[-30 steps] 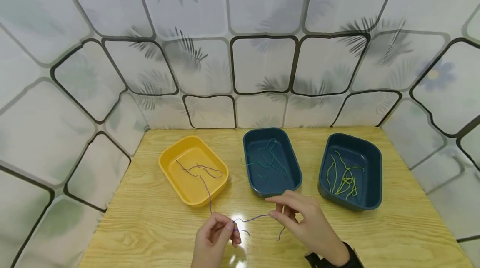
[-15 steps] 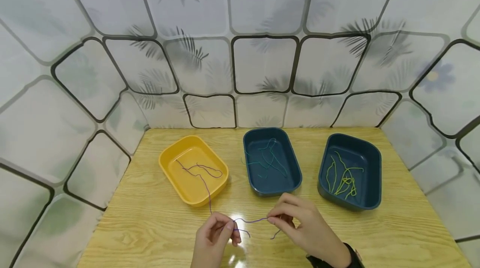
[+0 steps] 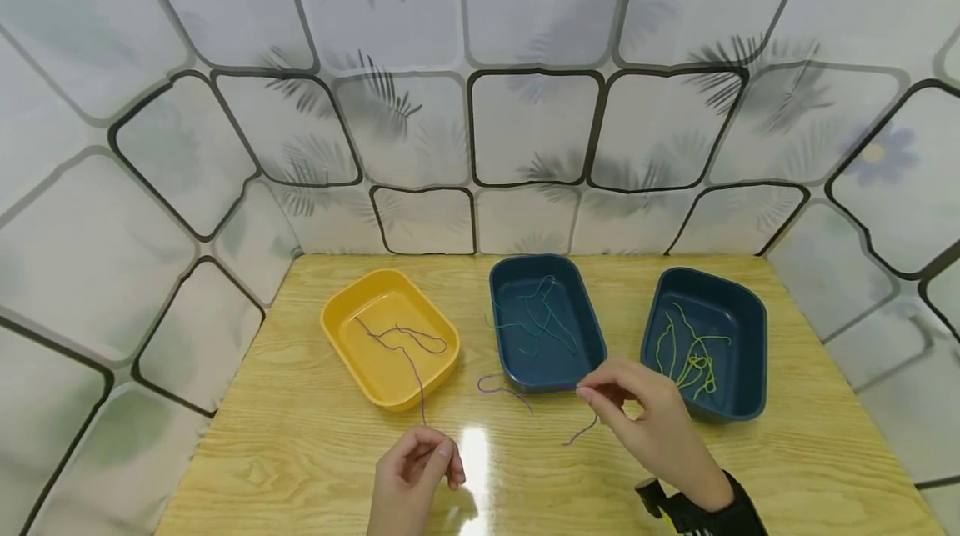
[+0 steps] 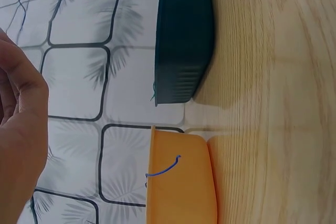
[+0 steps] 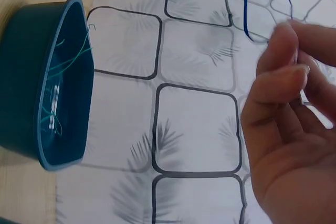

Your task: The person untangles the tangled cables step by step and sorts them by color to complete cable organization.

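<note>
My right hand point(image 3: 645, 415) pinches a purple string point(image 3: 581, 434) between thumb and fingertips, above the table in front of the middle bin. Part of the string point(image 3: 504, 390) trails in a loop to the left; in the right wrist view the string point(image 5: 245, 9) looks blue and curves up from the fingertips. My left hand point(image 3: 416, 473) is raised in front of the yellow bin point(image 3: 390, 398), its fingers loosely curled. No string shows between them, though its fingertips lie outside the left wrist view. Another purple string point(image 3: 412, 365) lies in the yellow bin and hangs over its front rim.
A dark blue bin point(image 3: 551, 378) with green strings stands in the middle. To its right stands another dark blue bin point(image 3: 753, 353) with yellow-green strings. A patterned curtain point(image 3: 525, 127) closes off the back and sides of the wooden table point(image 3: 300, 453).
My right hand has moved right and up with the purple string, whose end has slipped out of my left hand. The left hand has shifted slightly left. The bins stay in place.
</note>
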`<state>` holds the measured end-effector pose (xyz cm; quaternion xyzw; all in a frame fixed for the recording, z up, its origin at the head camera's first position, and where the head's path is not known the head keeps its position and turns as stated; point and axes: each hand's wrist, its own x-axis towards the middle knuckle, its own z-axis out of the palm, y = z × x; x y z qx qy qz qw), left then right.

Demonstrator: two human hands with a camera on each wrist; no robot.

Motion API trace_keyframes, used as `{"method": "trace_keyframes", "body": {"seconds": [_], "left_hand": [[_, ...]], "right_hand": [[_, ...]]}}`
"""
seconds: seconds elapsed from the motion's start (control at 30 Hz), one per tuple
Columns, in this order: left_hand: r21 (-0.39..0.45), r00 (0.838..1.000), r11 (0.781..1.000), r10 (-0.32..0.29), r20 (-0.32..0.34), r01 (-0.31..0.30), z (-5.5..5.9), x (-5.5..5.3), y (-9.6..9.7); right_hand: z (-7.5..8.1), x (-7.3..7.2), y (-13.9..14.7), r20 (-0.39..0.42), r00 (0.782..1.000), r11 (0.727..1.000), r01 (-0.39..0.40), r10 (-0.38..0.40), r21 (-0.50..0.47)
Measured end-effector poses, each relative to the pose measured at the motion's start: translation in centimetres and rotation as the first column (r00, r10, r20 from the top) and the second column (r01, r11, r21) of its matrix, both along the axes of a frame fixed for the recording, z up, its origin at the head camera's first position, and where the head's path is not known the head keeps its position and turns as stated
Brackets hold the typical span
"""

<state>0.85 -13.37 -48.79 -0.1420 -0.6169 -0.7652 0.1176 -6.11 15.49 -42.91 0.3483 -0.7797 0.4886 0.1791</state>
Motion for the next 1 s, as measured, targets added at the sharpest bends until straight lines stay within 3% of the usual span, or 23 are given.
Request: {"method": "trace_keyframes", "body": {"seconds": [0.27, 0.53, 0.7, 0.87, 1.0], "left_hand": [[0.006, 0.999, 1.000, -0.030, -0.016, 0.030, -0.3, 0.2, -0.3], [0.000, 0.999, 1.000, -0.029, 0.014, 0.029, 0.2, 0.4, -0.5], [0.002, 0.999, 0.999, -0.042, 0.003, 0.042, 0.2, 0.4, -0.7], [0.006, 1.000, 1.000, -0.023, 0.018, 0.023, 0.2, 0.5, -1.0], [0.007, 0.998, 1.000, -0.009, 0.062, 0.008, 0.4, 0.6, -1.2]], "right_hand": [[0.4, -3.3, -4.4, 0.144, 0.989, 1.000, 0.020, -0.018, -0.018], [0.1, -7.6, -10.8, 0.306, 0.952, 1.000, -0.005, 0.010, -0.017], [-1.3, -9.6, -14.8, 0.415, 0.909, 0.999, -0.055, 0.049, 0.001], [-3.0, -10.6, -18.4, 0.513, 0.855, 0.992, -0.119, 0.077, 0.050], [-4.0, -11.0, -20.5, 0.502, 0.865, 0.983, -0.098, 0.006, 0.158]]}}
